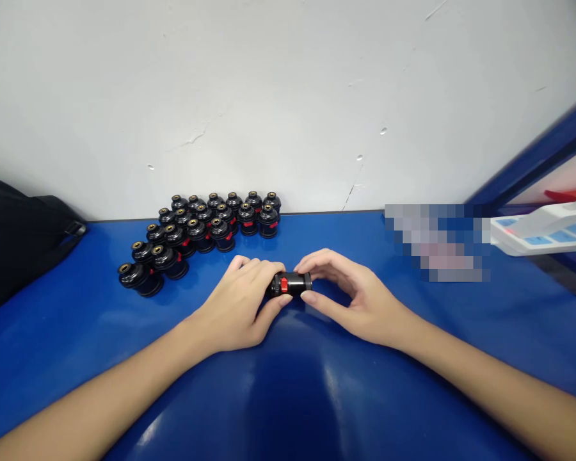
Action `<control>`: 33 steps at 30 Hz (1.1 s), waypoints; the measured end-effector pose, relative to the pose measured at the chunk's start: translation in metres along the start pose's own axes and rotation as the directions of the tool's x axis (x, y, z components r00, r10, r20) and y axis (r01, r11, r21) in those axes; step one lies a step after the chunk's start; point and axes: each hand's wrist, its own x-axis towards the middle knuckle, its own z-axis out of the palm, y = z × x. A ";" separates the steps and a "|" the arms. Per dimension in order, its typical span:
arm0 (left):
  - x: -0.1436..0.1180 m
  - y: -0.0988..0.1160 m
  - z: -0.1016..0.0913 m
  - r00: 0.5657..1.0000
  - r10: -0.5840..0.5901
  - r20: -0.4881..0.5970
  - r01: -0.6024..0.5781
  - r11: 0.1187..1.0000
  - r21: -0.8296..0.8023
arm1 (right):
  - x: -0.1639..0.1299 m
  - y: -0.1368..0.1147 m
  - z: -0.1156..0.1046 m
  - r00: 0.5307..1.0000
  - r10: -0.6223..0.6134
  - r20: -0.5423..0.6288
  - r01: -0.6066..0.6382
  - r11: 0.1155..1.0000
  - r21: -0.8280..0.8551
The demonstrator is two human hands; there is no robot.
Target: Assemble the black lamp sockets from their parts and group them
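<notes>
Surface: a glossy blue tabletop [77, 358] running up to a plain white wall [288, 96] with small chips and a hairline crack

Hidden or unclear: a blurred-out patch sits at the far right of the table, so what lies there cannot be made out; a black bag [14, 243] at the far left is cut off by the picture's edge; a white tray with pale blue panels [542, 234] at the far right is also cut off, with a dark blue frame bar [532, 160] slanting above it

Held part: a small black cylindrical part with a red clip [290, 283], lying on its side just above the tabletop near the centre; its underside and left end are covered by fingers

Left hand [242, 307]: curled closed around the left end of the part, thumb pressed under it

Right hand [352, 294]: loosely curved, fingertips and thumb pinching the right end of the part

Stock: a cluster of black round-bodied parts with brass-coloured centres and red clips [201, 234], standing upright in rows at the far left-centre, near the wall, apart from both hands
</notes>
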 end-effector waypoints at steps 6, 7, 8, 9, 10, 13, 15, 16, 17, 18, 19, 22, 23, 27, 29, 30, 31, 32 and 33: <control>0.001 -0.001 0.002 1.000 -0.002 0.003 0.002 1.000 0.017 | 0.002 0.004 0.003 0.977 -0.026 -0.213 0.066 0.981 0.182; 0.001 -0.001 0.002 1.000 -0.005 0.001 0.005 1.000 0.016 | 0.002 0.005 0.003 0.974 -0.013 -0.227 0.059 0.979 0.195; 0.001 -0.001 0.002 1.000 -0.007 -0.003 0.007 1.000 0.013 | 0.002 0.005 0.004 0.972 0.002 -0.233 0.044 0.980 0.193; 0.001 -0.001 0.002 1.000 -0.006 -0.009 0.006 1.000 0.009 | 0.002 0.006 0.004 0.973 0.026 -0.229 0.016 0.984 0.178; 0.001 -0.001 0.002 1.000 -0.004 -0.014 0.004 1.000 0.005 | 0.003 0.006 0.004 0.975 0.060 -0.214 -0.027 0.988 0.155; 0.000 -0.001 0.002 1.000 0.002 -0.022 -0.002 1.000 0.001 | 0.003 0.008 0.003 0.972 0.198 -0.123 -0.184 0.976 0.113; 0.000 -0.001 0.003 1.000 -0.005 -0.021 0.005 1.000 0.005 | 0.002 0.010 0.002 0.975 0.209 -0.080 -0.197 0.971 0.133; 0.000 -0.001 0.003 1.000 -0.011 -0.020 0.011 1.000 0.006 | 0.002 0.010 0.002 0.982 0.174 -0.080 -0.161 0.977 0.143; 0.000 -0.002 0.003 1.000 -0.018 -0.021 0.018 1.000 0.006 | 0.001 0.011 0.002 0.989 0.120 -0.089 -0.107 0.984 0.141; 0.000 -0.002 0.004 0.999 -0.024 -0.024 0.024 1.000 0.005 | 0.000 0.010 0.003 0.993 0.058 -0.099 -0.046 0.992 0.119; 0.001 -0.002 0.004 0.999 -0.027 -0.028 0.027 1.000 0.003 | -0.001 0.010 0.003 0.995 0.002 -0.102 0.006 0.997 0.080; 0.001 -0.002 0.004 0.999 -0.014 -0.037 0.015 1.000 0.004 | -0.002 0.008 0.006 0.995 -0.036 -0.089 0.030 0.997 -0.066; 0.001 -0.002 0.004 0.999 -0.007 -0.042 0.007 1.000 0.007 | -0.003 0.008 0.006 0.996 -0.013 -0.086 0.004 0.995 -0.101; 0.001 -0.001 0.004 0.998 0.002 -0.058 -0.001 1.000 0.021 | -0.003 0.011 0.007 0.993 0.038 -0.116 -0.055 0.989 -0.141; 0.001 -0.001 0.004 0.999 -0.003 -0.053 0.004 1.000 0.021 | -0.003 0.013 0.007 0.991 -0.014 -0.135 -0.006 0.990 -0.143; 0.000 -0.001 0.004 0.999 -0.006 -0.049 0.007 1.000 0.020 | -0.003 0.013 0.007 0.990 -0.038 -0.136 0.018 0.989 -0.147; 0.000 -0.001 0.004 0.999 -0.009 -0.046 0.010 1.000 0.020 | -0.003 0.013 0.007 0.989 -0.057 -0.135 0.036 0.987 -0.154; 0.000 -0.001 0.004 0.999 -0.010 -0.047 0.011 1.000 0.021 | -0.003 0.013 0.007 0.989 -0.062 -0.132 0.040 0.986 -0.164; 0.000 -0.001 0.004 0.999 -0.009 -0.050 0.010 1.000 0.024 | -0.002 0.012 0.008 0.990 -0.048 -0.130 0.026 0.985 -0.172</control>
